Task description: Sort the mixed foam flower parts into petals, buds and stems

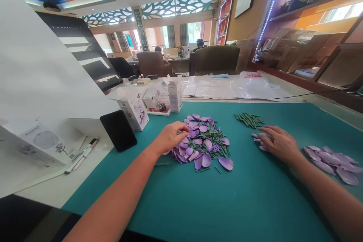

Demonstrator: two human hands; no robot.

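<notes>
Pens [81, 157] are laid at left, near a black phone [118, 130]; plastic sheeting [249, 86] is spread farther back, with two chairs [216, 60] positioned beyond; at right, a shelf [317, 5] is edged by a light strip [267, 19].

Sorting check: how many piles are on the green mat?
4: mixed pile at the left hand, green sticks beyond the right hand, purple pieces under it, partly hidden, and petals far right.

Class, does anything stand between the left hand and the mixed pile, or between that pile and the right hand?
Nothing visible does. The left hand is at the edge of the mixed pile; green mat lies between it and the right hand.
</notes>
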